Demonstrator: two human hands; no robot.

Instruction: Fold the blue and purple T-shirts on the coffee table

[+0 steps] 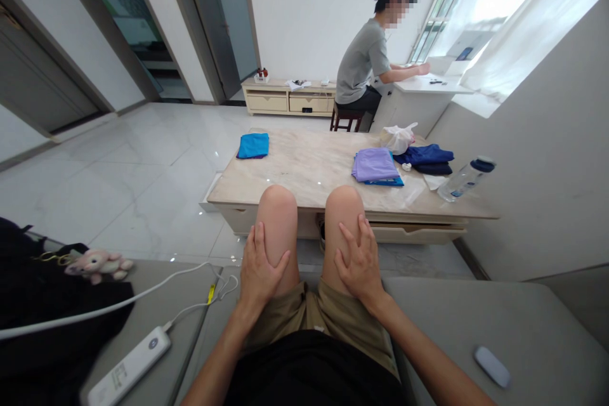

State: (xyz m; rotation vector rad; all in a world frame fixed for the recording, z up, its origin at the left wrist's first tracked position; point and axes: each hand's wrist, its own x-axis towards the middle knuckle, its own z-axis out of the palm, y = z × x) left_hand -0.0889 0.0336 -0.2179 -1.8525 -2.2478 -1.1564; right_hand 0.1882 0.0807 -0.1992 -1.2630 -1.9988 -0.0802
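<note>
My left hand (261, 266) rests on my left thigh just behind the knee, its fingers spread and nothing in it. On the other thigh lies my right hand (359, 260), open too, fingers apart. Beyond my knees is a low marble-topped table (299, 158). A folded blue cloth (254, 145) sits near its left end, over a darker piece. Toward the right lies a folded lavender cloth (375, 164) on top of a blue one. Dark blue fabric (423, 155) is heaped beside it, by a white plastic bag (398, 137).
A clear water bottle (464, 181) stands at the table's right end. On the grey sofa (442, 311) lie a white power bank (130, 368) with a cable, a pink plush toy (98, 264) and a small white case (492, 366). A person (364, 57) sits at a desk behind.
</note>
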